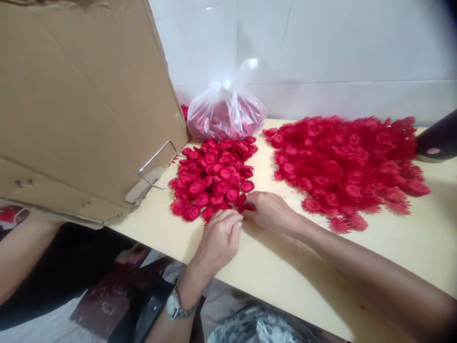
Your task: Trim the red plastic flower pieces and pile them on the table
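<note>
My right hand [268, 212] is closed in a pinch on a small red flower piece [246, 208] with a fringed edge. Close beside it, my left hand [222, 234], with a watch [174, 305] on the wrist, has its fingers bent together; what lies inside them, if anything, is hidden. Both hands are at the front edge of a heap of dark red, round flower pieces [214, 178] with toothed rims. To the right of my right hand spreads a larger pile of brighter red, fringed flower pieces [342, 162].
A knotted clear plastic bag [226, 114] of red pieces stands behind the heap. A tall cardboard sheet [82, 105] and a bent wire stand [155, 157] are at left. A dark cylinder [439, 138] stands far right on the pale yellow table [257, 271]. Another person's arm [28, 247] shows lower left.
</note>
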`<action>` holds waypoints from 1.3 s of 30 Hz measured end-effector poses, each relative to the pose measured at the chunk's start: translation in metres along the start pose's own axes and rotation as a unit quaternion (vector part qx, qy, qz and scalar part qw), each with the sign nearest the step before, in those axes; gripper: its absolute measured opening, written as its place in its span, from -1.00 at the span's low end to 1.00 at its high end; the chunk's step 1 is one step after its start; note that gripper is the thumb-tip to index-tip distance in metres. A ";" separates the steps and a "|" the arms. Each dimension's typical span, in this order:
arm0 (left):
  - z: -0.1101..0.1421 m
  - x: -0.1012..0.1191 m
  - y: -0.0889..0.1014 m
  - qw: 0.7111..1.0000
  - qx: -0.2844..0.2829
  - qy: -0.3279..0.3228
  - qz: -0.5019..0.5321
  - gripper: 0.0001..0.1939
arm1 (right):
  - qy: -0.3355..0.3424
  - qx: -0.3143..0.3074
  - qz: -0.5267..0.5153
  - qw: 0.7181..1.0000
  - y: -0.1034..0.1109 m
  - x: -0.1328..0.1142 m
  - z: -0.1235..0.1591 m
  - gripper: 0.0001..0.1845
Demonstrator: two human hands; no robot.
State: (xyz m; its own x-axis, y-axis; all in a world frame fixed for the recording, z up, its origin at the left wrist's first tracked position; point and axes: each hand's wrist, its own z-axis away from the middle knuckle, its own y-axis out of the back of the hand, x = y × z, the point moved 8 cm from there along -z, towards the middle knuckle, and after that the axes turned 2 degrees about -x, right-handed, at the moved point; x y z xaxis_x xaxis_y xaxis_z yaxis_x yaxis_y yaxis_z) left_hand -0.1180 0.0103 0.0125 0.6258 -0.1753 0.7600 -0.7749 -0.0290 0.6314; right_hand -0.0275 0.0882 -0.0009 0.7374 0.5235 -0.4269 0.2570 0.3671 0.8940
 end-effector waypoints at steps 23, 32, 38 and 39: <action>-0.039 0.031 -0.090 0.791 0.080 0.195 0.575 -0.77 | 0.115 0.256 0.146 0.949 0.046 0.001 0.088 -0.79; -0.070 0.049 -0.094 0.876 0.042 0.178 0.446 -0.41 | 0.044 0.320 -0.055 0.945 0.098 0.053 0.116 -0.76; -0.086 0.048 -0.108 0.857 0.075 0.197 0.470 -0.44 | 0.011 0.327 -0.134 0.935 0.101 0.063 0.106 -0.69; -0.089 0.050 -0.110 0.851 0.069 0.195 0.483 -0.45 | 0.002 0.337 -0.153 0.929 0.101 0.066 0.101 -0.66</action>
State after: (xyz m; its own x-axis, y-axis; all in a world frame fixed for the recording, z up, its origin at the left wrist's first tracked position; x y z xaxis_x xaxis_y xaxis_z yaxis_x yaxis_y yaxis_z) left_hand 0.0064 0.0926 -0.0057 -0.3478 0.1562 0.9244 -0.9307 -0.1768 -0.3203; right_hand 0.1103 0.0825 0.0753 0.5627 0.4780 -0.6745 0.7884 -0.0648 0.6118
